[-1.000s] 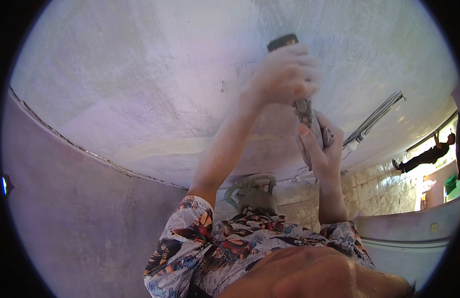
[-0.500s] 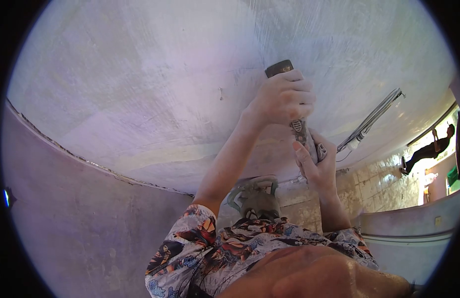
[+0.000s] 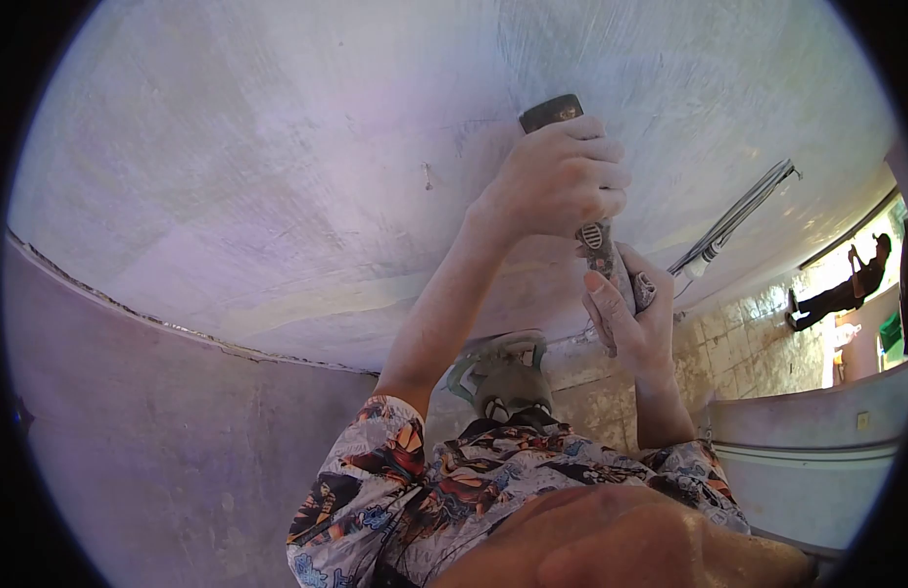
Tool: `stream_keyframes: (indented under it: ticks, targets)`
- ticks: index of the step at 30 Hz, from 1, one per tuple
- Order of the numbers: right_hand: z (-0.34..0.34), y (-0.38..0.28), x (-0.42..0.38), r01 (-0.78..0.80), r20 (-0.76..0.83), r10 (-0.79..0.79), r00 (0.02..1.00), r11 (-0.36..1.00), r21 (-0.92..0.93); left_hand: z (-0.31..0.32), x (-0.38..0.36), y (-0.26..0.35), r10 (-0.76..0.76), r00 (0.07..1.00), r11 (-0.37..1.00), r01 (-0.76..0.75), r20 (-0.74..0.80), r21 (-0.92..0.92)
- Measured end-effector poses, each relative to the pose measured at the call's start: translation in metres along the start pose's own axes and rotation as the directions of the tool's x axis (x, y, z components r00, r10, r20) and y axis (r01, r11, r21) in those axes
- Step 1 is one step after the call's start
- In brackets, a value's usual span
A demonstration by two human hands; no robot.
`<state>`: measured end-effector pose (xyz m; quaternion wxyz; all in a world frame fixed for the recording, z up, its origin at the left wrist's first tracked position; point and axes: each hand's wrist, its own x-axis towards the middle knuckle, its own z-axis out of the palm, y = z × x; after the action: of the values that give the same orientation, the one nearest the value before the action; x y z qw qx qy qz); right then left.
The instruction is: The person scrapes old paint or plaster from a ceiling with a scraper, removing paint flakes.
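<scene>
A dusty elongated tool, which looks like a power tool, has a dark, flat end point(image 3: 552, 113) against or very close to the pale plastered surface point(image 3: 327, 147). My left hand point(image 3: 567, 181) is wrapped over the tool just below that dark end, knuckles toward the camera. Lower down, my right hand point(image 3: 635, 314) grips the tool's grey body point(image 3: 596, 250), its thumb lying along the near side. Pale dust coats both hands. The contact face of the tool is hidden.
Bundled cables point(image 3: 738, 220) stick out from the surface at the right. A cracked seam point(image 3: 160, 321) borders a purplish wall point(image 3: 180, 441). Worn tiles point(image 3: 743, 348) lie at the right. Beyond, a person in dark clothes point(image 3: 846, 289) is near a bright opening, close to a green object point(image 3: 891, 333).
Both hands and the tool have shifted slightly upward in the view, still in the same grip. The distant person appears a little further left, with arms raised differently.
</scene>
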<state>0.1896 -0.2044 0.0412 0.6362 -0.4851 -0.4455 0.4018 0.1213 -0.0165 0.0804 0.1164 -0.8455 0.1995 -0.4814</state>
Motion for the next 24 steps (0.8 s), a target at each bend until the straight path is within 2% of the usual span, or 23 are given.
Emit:
stream_keyframes:
  ticks: [5, 9, 12, 18, 20, 24]
  targets:
    - [0.012, -0.014, 0.0, 0.036, -0.024, -0.036, 0.999, 0.999, 0.003, -0.01, 0.007, -0.003, -0.016, 1.0, 1.0, 0.016, 0.002, -0.007]
    - [0.004, 0.001, 0.001, 0.019, 0.007, -0.019, 1.0, 0.999, -0.042, -0.003, -0.001, 0.002, -0.019, 1.0, 0.999, 0.019, 0.024, 0.029]
    - [0.011, -0.011, 0.001, 0.036, -0.009, -0.036, 0.999, 0.999, -0.003, -0.011, 0.006, -0.005, 0.022, 0.999, 0.999, -0.022, 0.031, -0.025]
    - [0.012, -0.005, -0.005, -0.026, 0.03, 0.025, 0.999, 0.999, 0.041, -0.011, 0.0, 0.003, -0.024, 0.998, 0.999, 0.026, 0.053, -0.021]
    - [0.017, -0.015, -0.008, -0.065, 0.037, 0.061, 0.997, 0.993, 0.099, -0.016, 0.001, 0.003, -0.038, 0.998, 0.997, 0.041, 0.052, -0.072]
    - [0.01, 0.003, -0.004, -0.057, 0.045, 0.056, 0.997, 0.998, 0.035, -0.01, -0.008, 0.007, -0.046, 0.997, 0.999, 0.046, 0.062, -0.007]
